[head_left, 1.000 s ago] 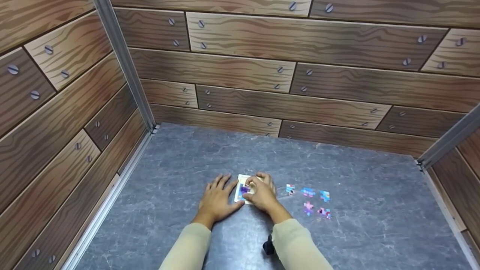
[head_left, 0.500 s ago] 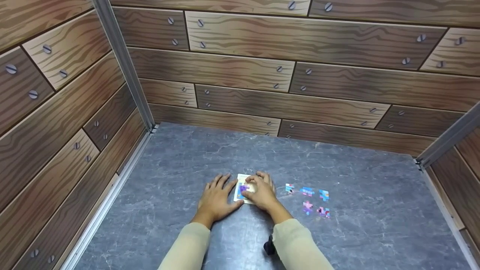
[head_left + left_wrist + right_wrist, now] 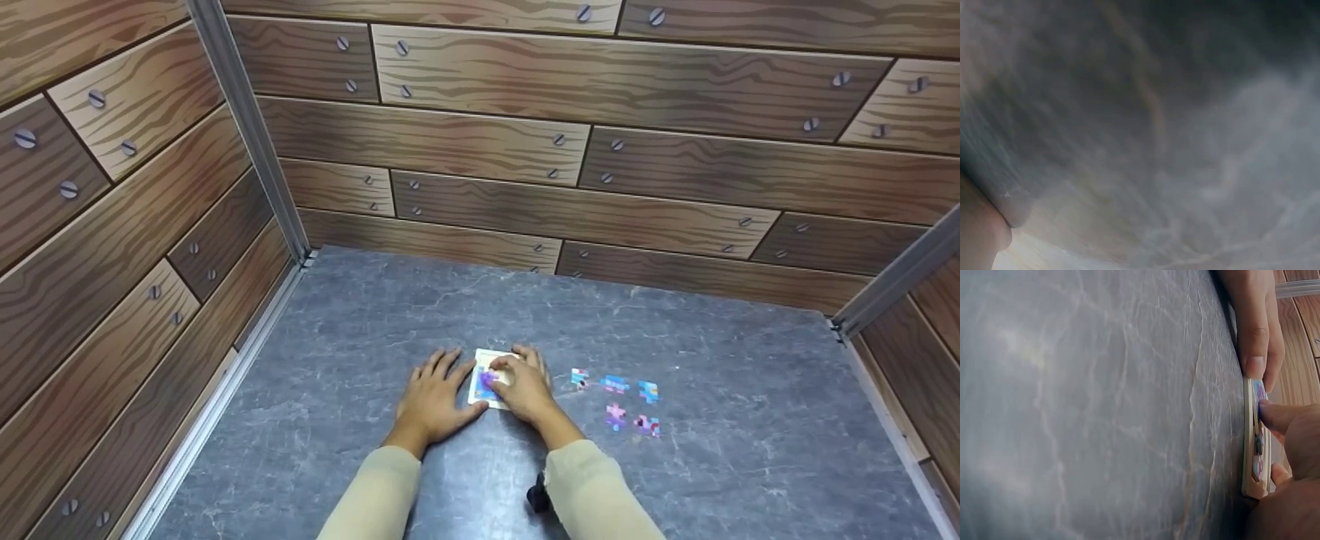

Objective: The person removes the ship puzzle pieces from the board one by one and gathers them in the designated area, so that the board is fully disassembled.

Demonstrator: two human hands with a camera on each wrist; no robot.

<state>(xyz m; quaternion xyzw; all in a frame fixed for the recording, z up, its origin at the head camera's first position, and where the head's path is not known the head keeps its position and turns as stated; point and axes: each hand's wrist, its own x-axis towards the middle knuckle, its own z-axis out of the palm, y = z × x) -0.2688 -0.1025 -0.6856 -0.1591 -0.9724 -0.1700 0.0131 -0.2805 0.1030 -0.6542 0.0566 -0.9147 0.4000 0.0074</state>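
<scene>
Pinching purple piece [image 3: 488,377] between curled thumb and forefinger of right hand [image 3: 526,386], at surface of pale board [image 3: 491,355]; can't tell if seated. Touching board's left side with left hand [image 3: 433,403], fingers spread. Also seeing five loose pieces [image 3: 616,384] farther right.

The person wore pale cream sleeves with a faint greenish cast, the left sleeve [image 3: 375,491] and right sleeve [image 3: 600,487] matching, both plain and lightly creased. Each stopped just short of the wrist, leaving the left hand [image 3: 433,406] and right hand [image 3: 526,390] bare. I noticed a small black lump [image 3: 538,493] at the right sleeve's inner edge. The left thumbnail [image 3: 1255,365] looked short and smooth.
</scene>
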